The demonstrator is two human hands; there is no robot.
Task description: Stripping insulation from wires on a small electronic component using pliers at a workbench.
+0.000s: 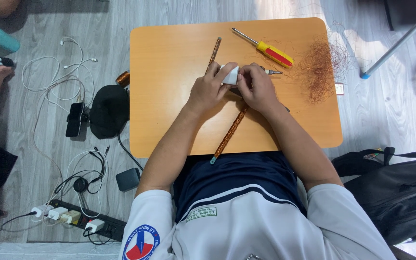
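Our bare forearms rise from the lower frame and converge at upper centre. Our left hand [211,86] and right hand [257,86] meet, fingers curled in a closed grip, knuckles upward.

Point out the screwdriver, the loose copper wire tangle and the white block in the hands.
screwdriver [275,54], head view, yellow and red handle.
wire tangle [319,71], head view, middle of the tangle.
white block [229,75], head view, its exposed face.

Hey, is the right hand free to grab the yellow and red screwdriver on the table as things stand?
Probably not at once: the right hand and left hand both grip a small white block. The screwdriver lies just beyond, with nothing between them.
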